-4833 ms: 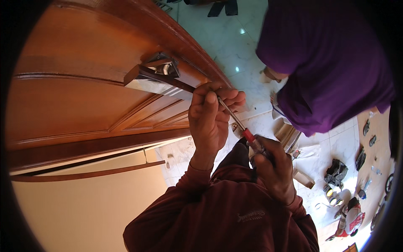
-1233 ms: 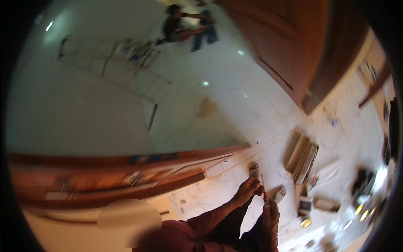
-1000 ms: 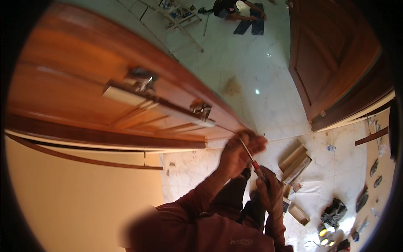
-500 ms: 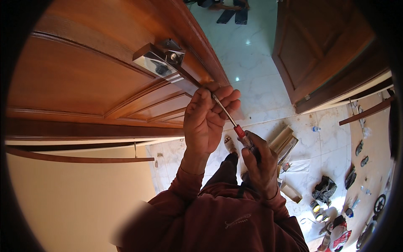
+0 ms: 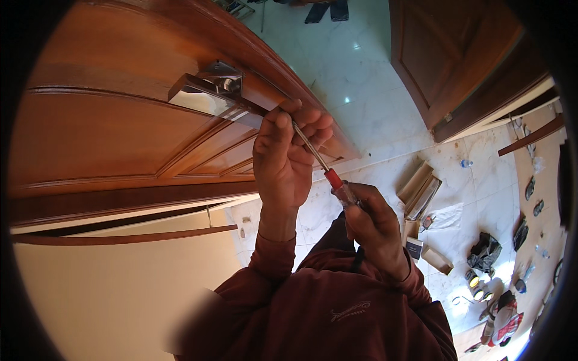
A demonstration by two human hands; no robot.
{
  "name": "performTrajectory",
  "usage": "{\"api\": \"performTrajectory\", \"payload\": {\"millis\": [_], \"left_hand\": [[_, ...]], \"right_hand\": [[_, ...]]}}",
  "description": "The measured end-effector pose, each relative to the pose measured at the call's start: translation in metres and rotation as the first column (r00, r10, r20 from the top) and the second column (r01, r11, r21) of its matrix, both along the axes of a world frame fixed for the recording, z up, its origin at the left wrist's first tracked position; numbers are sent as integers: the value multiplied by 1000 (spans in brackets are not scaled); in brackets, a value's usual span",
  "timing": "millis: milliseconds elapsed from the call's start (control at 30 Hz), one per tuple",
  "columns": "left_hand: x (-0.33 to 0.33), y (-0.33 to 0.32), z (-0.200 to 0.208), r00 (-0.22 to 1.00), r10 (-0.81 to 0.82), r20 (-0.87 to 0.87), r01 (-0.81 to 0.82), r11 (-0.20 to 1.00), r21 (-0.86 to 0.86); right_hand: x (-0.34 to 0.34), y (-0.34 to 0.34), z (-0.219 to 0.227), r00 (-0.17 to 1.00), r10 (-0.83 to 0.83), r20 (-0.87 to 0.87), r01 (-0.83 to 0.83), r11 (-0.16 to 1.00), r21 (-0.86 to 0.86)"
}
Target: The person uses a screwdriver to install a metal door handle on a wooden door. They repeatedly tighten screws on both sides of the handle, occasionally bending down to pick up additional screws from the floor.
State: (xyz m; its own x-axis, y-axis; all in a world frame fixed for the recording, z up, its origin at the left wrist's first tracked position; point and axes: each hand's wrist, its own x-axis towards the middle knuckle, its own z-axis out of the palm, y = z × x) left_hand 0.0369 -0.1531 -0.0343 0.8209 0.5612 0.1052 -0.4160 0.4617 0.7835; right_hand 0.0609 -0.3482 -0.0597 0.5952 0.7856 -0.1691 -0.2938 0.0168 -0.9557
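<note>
A shiny metal door handle plate lies along the brown wooden door, beside a square metal fitting with a round part. My left hand is closed at the plate's lower end, thumb and fingertips pinched there and the other fingers loosely curled. Just what sits between those fingertips is hidden. My right hand is wrapped round the red and clear handle of a screwdriver. Its shaft slants up and left, with the tip reaching in among my left fingertips.
Another wooden door stands at the upper right. Open cardboard boxes, a black plastic bag and several small items lie on the white tiled floor. A person is at the lower right. Dark trouser legs show at the top.
The view has shifted, so the door and plate sit a little farther left. Both hands keep their grip, the screwdriver still between them; the right hand shows slightly turned.
</note>
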Motion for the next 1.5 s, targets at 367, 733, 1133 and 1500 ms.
{"api": "performTrajectory", "payload": {"millis": [367, 733, 1133, 1500], "left_hand": [[27, -2, -13, 766, -46, 641, 436, 770, -466], [43, -15, -8, 660, 36, 750, 544, 665, -511], [35, -11, -16, 754, -91, 651, 480, 753, -451], [36, -14, -33, 776, -153, 612, 488, 761, -428]], "right_hand": [[2, 26, 38, 973, 85, -213, -35, 973, 228], [11, 38, 49, 983, 111, -146, -96, 990, 105], [2, 74, 26, 994, -72, 76, 23, 858, 513], [38, 162, 25, 984, -127, -127, 157, 272, 949]]}}
